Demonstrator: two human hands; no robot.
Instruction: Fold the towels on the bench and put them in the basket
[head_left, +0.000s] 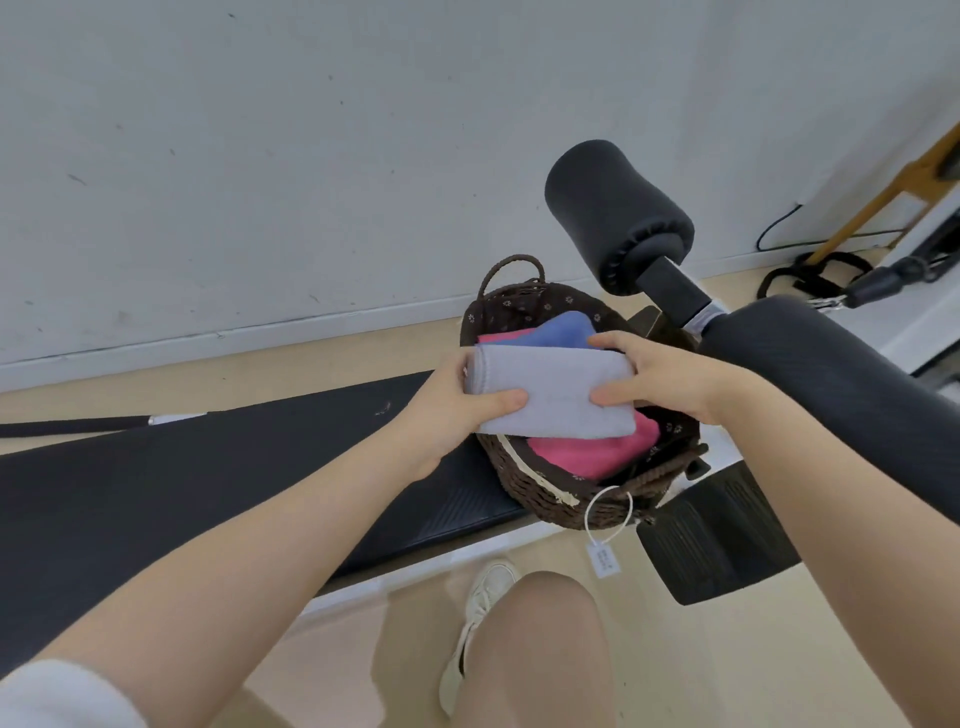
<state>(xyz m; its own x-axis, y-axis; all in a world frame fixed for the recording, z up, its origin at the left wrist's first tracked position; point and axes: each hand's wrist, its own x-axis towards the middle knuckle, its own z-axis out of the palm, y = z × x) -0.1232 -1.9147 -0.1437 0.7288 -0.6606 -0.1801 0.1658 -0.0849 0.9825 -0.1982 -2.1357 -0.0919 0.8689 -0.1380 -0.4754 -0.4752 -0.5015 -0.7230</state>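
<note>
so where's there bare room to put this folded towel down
Bare bench pad left of the basket. The basket is crowded: pink towel and blue towel fill it, so the grey towel only fits on top.

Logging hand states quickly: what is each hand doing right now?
Left hand: grips the left end of the folded grey towel above the basket.
Right hand: grips the towel's right end.

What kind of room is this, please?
Probably a home gym or workout corner. A padded black bench with a foam roller pad fills the view, and straps lie on the floor by the plain wall.
</note>
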